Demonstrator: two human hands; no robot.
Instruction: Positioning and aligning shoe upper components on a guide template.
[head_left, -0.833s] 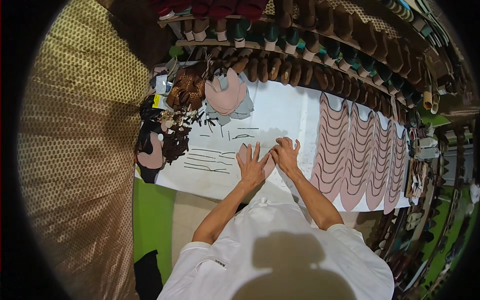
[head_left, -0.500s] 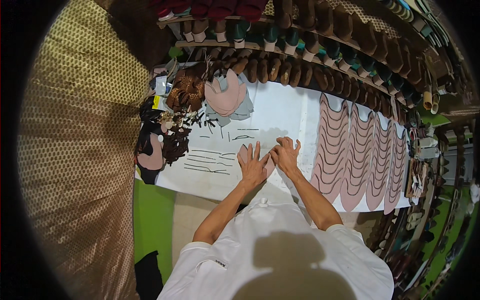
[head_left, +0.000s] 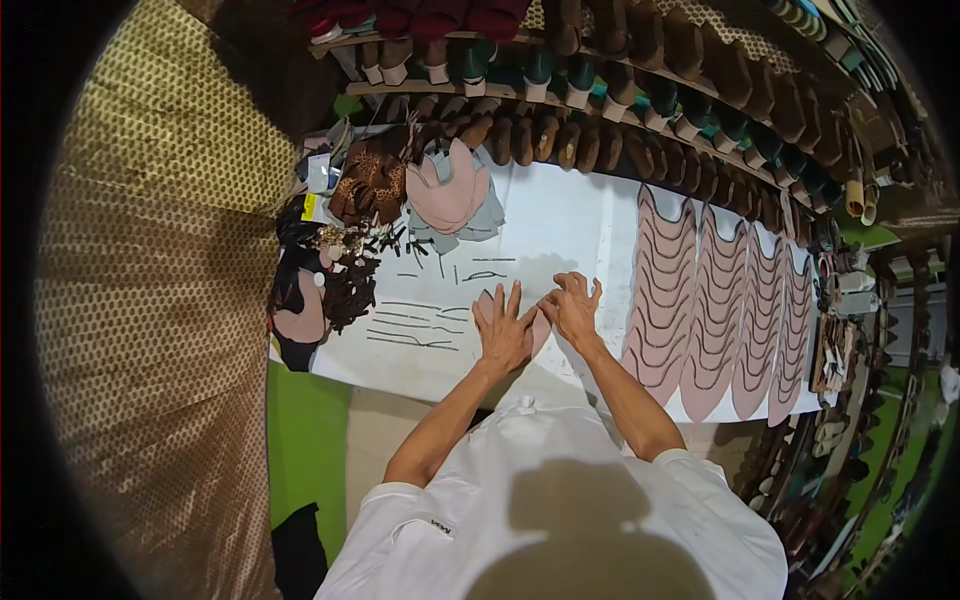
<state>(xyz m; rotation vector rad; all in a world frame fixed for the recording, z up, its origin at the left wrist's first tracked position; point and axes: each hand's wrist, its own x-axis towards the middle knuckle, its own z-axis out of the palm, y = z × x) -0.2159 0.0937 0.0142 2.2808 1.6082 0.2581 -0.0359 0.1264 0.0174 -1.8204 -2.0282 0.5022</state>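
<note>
A pink curved shoe-upper piece (head_left: 541,332) lies on the white-covered table in front of me, partly hidden under my hands. My left hand (head_left: 505,332) rests flat on it with the fingers spread, and a pink tip shows beyond them. Close by on the right, my right hand (head_left: 574,312) brings its thumb and index fingertip together at the piece's inner edge, its other fingers raised. Whatever lies in that pinch is too small to make out. Left of my hands, thin dark strips (head_left: 410,316) are laid out in rows on the table.
Overlapping pink upper pieces with dark curved edges (head_left: 663,300) form several columns at right. More pink pieces (head_left: 450,190) sit on grey ones at the back left, beside leopard-print pieces (head_left: 368,190) and a dark heap (head_left: 350,295). Shoe racks (head_left: 600,95) border the far side.
</note>
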